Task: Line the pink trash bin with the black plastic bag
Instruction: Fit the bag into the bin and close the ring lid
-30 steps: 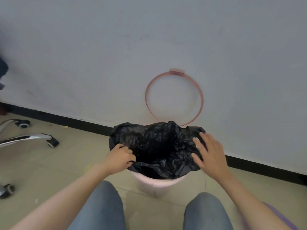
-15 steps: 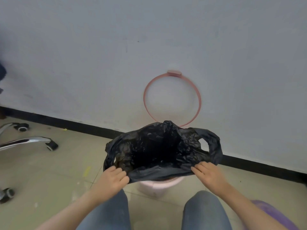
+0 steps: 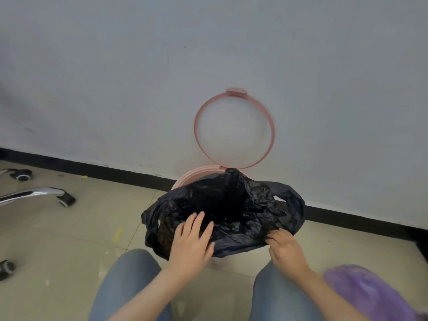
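Now my left hand (image 3: pixel 190 242) has let go, fingers flat on the crumpled black plastic bag (image 3: pixel 231 209); right hand (image 3: pixel 286 247) pinches its near edge. Bag sits askew over the round pink plastic bin (image 3: pixel 196 173), far rim bare — not seated.

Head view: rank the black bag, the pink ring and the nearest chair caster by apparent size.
1. black bag
2. pink ring, its outline clearly smaller than the bag
3. chair caster, smallest

Depths differ, so true sizes are unsure.
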`<state>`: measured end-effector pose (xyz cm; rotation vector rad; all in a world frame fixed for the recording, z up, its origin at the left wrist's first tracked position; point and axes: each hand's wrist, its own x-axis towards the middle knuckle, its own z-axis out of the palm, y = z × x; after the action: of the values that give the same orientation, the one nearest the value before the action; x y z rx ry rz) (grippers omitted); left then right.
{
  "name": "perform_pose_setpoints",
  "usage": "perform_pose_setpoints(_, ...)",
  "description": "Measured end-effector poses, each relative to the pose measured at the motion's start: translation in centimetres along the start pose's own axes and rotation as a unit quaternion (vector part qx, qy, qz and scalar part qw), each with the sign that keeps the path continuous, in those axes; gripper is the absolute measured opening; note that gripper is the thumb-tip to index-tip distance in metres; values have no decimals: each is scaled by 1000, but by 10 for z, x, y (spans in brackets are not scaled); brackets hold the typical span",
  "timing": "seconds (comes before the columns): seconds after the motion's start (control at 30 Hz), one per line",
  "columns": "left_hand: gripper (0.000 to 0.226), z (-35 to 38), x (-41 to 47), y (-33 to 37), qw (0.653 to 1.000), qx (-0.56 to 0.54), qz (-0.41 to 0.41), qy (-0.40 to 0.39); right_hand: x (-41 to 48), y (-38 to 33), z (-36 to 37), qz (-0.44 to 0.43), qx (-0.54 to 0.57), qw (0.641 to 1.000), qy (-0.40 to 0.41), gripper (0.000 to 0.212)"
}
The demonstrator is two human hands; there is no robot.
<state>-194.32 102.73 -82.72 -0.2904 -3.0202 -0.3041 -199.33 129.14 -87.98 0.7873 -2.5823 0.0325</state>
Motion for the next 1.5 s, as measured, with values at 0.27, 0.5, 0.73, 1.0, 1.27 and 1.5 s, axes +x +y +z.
perform_pose_setpoints(0.27, 68, 40, 15, -7, 979, 120, 8, -165, 17, -9, -19, 146, -41, 985, 84, 39)
perform_pose_setpoints(0.5, 50, 42, 8, -19, 980, 124, 47, -145, 66, -3, -4, 426, 386, 786, -229, 91)
perform_pose_setpoints(0.73, 59, 18, 15, -28, 989, 113, 68, 74, 52, 2, -3, 412, 392, 815, -115, 71)
perform_pose_setpoints(1.0, 90, 12, 74, -54, 950, -98, -275, -111, 84, -18, 3, 342, 279, 857, -266, 87)
perform_pose_setpoints(1.27, 89, 14, 63, -53, 901, -288, -321, -36, 65, -17, 7, 388, 533, 728, -188, 95)
perform_pose_setpoints(1.5, 66, 4, 18, -41, 937, -63, -338, -57, 39, -5, -15, 333, 462, 776, -272, 96)
